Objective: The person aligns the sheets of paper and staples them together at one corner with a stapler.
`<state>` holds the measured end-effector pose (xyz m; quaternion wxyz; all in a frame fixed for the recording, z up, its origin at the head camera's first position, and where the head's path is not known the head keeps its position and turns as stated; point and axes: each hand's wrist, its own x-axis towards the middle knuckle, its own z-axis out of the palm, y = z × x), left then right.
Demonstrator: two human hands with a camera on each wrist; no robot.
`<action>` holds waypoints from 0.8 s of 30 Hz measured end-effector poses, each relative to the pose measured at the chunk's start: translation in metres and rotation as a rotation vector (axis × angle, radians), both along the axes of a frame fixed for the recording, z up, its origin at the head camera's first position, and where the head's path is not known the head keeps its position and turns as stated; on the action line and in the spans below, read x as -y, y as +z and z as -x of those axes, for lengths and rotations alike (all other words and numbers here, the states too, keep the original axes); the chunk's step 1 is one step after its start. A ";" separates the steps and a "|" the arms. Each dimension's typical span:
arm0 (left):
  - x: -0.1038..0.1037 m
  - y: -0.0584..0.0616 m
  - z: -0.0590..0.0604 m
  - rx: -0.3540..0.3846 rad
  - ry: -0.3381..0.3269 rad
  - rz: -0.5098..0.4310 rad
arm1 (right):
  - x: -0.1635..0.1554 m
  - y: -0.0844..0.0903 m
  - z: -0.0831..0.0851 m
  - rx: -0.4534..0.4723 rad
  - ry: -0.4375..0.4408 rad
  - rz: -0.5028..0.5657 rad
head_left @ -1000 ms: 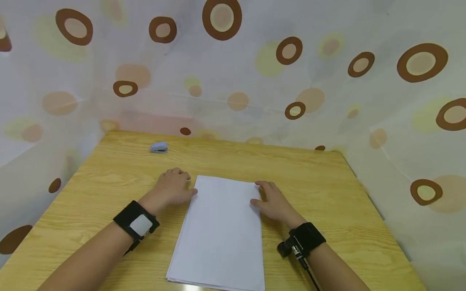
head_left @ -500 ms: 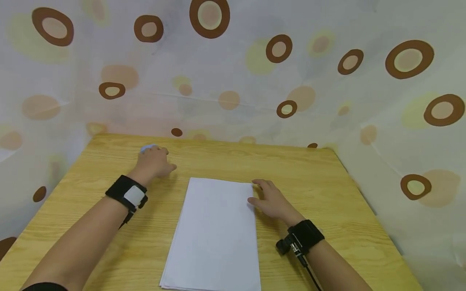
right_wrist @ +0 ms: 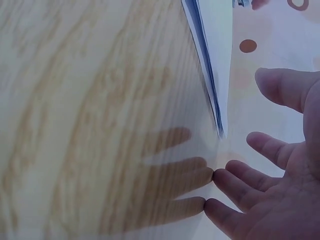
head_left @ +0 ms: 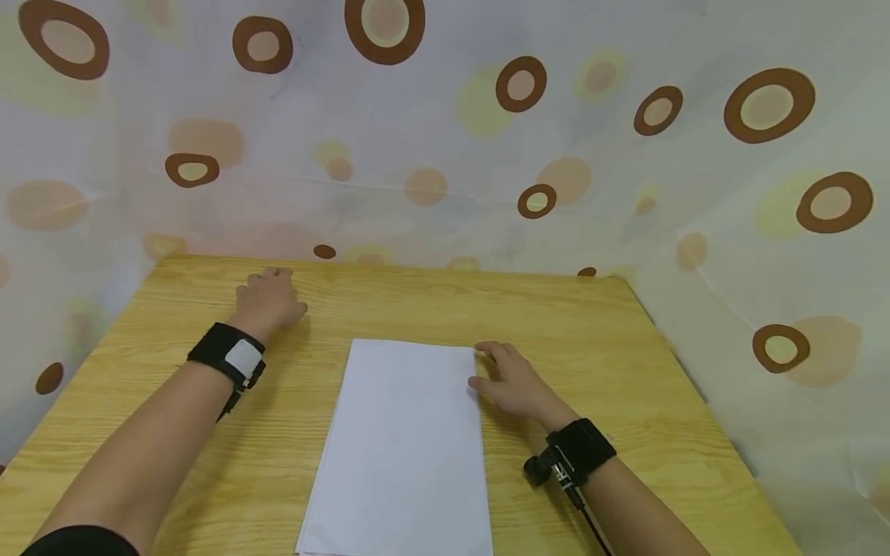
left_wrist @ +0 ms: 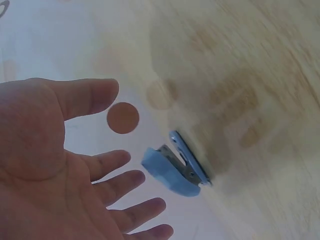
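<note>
My left hand [head_left: 267, 303] is over the far left of the table, fingers spread. In the left wrist view, a light blue stapler [left_wrist: 171, 174] stands just beyond its extended fingertips; in the head view the hand hides it. A stack of white paper sheets [head_left: 399, 448] lies lengthwise in front of me. Beside the stack's far right corner is my right hand [head_left: 514, 386], its thumb and index fingertip right at the paper's edge. The right wrist view shows the right fingers [right_wrist: 240, 187] apart, two fingertips touching the tabletop.
The wooden table [head_left: 591, 332] is light yellow. A patterned sheet [head_left: 431, 116] with brown rings hangs behind it and along both sides. Each wrist wears a black strap [head_left: 580, 449] with a camera, and a cable [head_left: 587, 517] trails from the right one.
My left hand has left the paper's left edge and reached far and left to the stapler, now hidden behind it in the head view. The right hand stays at the paper's corner.
</note>
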<state>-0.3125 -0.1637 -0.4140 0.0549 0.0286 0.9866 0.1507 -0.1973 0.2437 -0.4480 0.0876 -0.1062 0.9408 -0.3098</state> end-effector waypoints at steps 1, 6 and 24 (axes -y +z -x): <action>0.002 0.000 0.002 0.001 0.001 -0.004 | 0.001 0.000 0.000 -0.001 0.002 0.000; 0.010 -0.002 0.012 0.008 -0.008 -0.024 | 0.004 0.003 0.001 -0.004 -0.006 -0.004; 0.025 -0.021 0.023 -0.099 -0.036 0.039 | 0.007 -0.001 -0.001 -0.031 -0.013 0.009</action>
